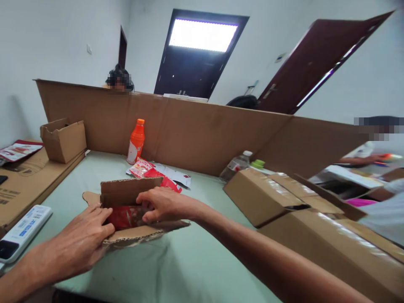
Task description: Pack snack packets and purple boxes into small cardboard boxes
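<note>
A small open cardboard box (126, 191) sits on the pale green table (189, 261) right in front of me, with a red packet (121, 216) inside it. My left hand (83, 240) grips the box's near left edge, fingers curled over the rim. My right hand (162, 204) reaches into the box from the right, its fingers bent down and pressing on the red packet. More red and white packets (158, 172) lie just behind the box.
An orange bottle (136, 142) stands by a tall cardboard divider (202, 130). A large taped carton (315, 223) fills the right side. A small open box (63, 139) and flat cardboard (22, 181) lie left, with a white device (22, 229). Other people sit beyond the divider and at right.
</note>
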A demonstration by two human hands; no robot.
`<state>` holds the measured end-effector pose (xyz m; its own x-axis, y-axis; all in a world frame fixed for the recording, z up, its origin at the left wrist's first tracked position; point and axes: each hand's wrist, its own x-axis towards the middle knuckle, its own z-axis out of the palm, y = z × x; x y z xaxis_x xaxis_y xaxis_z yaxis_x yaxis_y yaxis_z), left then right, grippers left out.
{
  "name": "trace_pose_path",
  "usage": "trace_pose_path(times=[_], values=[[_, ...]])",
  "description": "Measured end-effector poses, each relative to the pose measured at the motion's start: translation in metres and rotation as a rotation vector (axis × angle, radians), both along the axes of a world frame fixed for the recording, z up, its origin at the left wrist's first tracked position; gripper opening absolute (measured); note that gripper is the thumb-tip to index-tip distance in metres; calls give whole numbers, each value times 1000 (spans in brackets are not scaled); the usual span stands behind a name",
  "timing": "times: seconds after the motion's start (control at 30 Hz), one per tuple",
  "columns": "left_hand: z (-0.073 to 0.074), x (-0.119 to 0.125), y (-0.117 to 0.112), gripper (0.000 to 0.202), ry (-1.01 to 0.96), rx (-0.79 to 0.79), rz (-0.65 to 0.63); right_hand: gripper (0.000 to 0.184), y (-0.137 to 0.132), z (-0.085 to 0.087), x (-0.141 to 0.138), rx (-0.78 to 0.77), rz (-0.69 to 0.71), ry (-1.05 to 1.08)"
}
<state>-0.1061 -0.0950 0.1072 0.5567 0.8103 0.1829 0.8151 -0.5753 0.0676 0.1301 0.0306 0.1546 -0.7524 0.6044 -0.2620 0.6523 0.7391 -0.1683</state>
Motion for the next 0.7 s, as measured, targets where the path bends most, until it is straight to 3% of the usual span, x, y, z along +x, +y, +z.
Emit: trace_pose_path(times=[0.2,0.33,0.4,0.47,0.57,0.63,0.7], values=[[9,3,7,34,7,-122,-6,26,0,-12,-26,27,33,-67],[6,3,13,80,-65,-125,106,34,3,-19,-17,18,76,42],[6,4,16,94,-16,-169,103,41,6,-22,-9,-39,121,79],[10,9,20,91,84,-236,48,49,11,-26,-4,-164,207,67],[18,18,27,69,169,-307,-65,54,17,-27,-3,-318,304,7],[19,22,29,65,171,-295,-93,54,18,-24,-2,-294,281,4],[14,21,28,73,160,-250,-76,53,18,-19,2,-199,226,54]])
